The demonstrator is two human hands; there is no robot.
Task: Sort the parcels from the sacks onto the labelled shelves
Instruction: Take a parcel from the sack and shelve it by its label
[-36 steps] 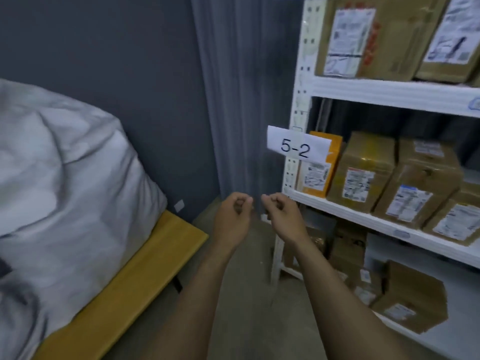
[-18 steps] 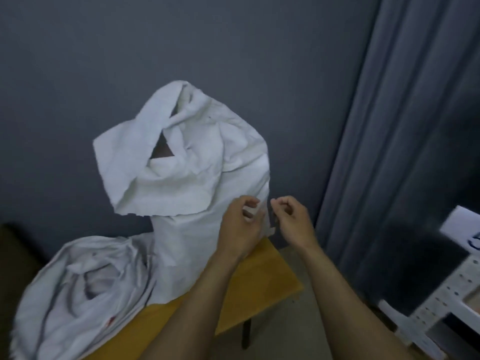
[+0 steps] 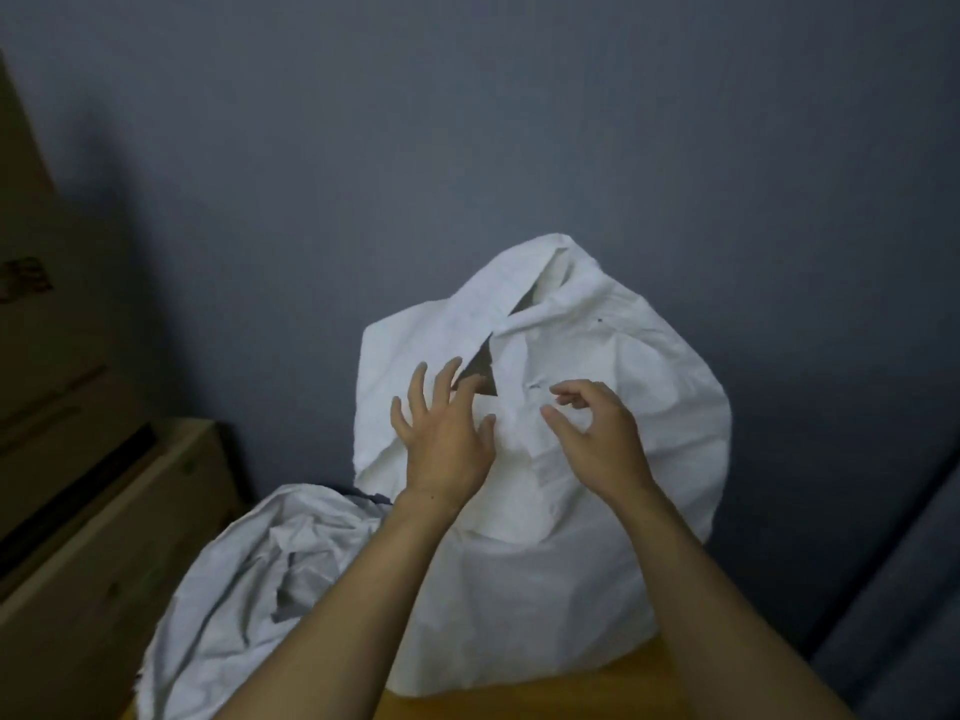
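— On the yellow bench (image 3: 519, 706) in the middle, what stands there?

— A full white sack (image 3: 623, 397), upright against the far grey wall (image 3: 467, 122); its top is folded over, with a dark triangular opening (image 3: 480, 371) just left of the fold.

— And the hands?

— Both are raised in front of it, near its top; the left hand (image 3: 447, 439) is spread wide, fingers straight and apart, fingertips over the lower edge of that opening; it has hold of nothing; whether it touches the cloth, I cannot tell.

— The right?

— The right hand (image 3: 597, 439) is just right of the left; fingers loosely bent, thumb apart from them, nothing between; it lies over the sack's front, and contact is unclear there too.

— Anything else?

— A second sack (image 3: 249, 579), slumped and crumpled, lies nearer and to the left, touching the upright one; cardboard boxes (image 3: 62, 356) are stacked at the far left; a grey curtain (image 3: 904, 589) shows at the right edge.
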